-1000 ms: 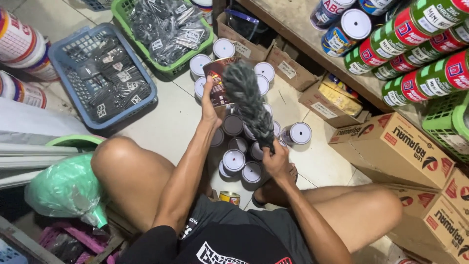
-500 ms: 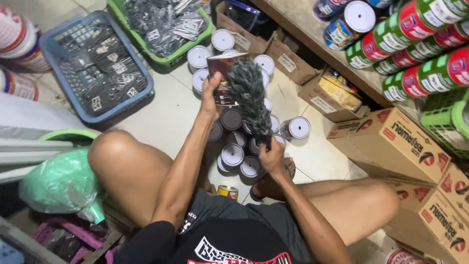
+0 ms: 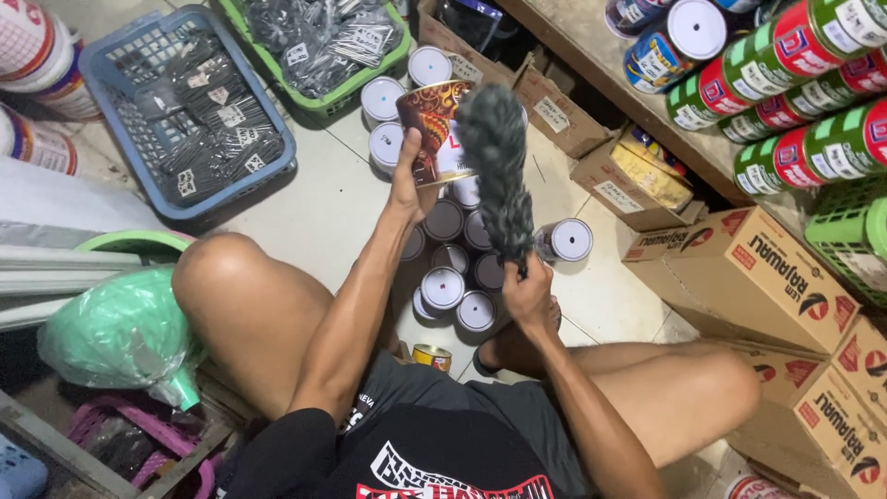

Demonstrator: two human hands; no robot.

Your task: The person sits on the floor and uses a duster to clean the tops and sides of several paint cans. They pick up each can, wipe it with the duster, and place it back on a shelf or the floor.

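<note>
I sit on the tiled floor with my knees apart. My left hand (image 3: 407,177) holds up a dark red patterned tin can (image 3: 438,129), tilted on its side. In my right hand (image 3: 527,298) is the handle of a fluffy dark grey duster (image 3: 496,157), whose head lies against the right side of the can. Below the can, between my legs, several round tins with white or grey lids (image 3: 459,268) stand packed together on the floor.
A blue basket (image 3: 106,69) and a green basket (image 3: 344,92) of small black packets sit at the far left. Open cardboard boxes (image 3: 739,268) line the right. A wooden shelf (image 3: 591,42) carries rows of lying cans. A green plastic bag (image 3: 115,333) lies by my left knee.
The can and duster stay raised in my hands; the duster head has shifted along the can's side. The camera view has drifted slightly.
</note>
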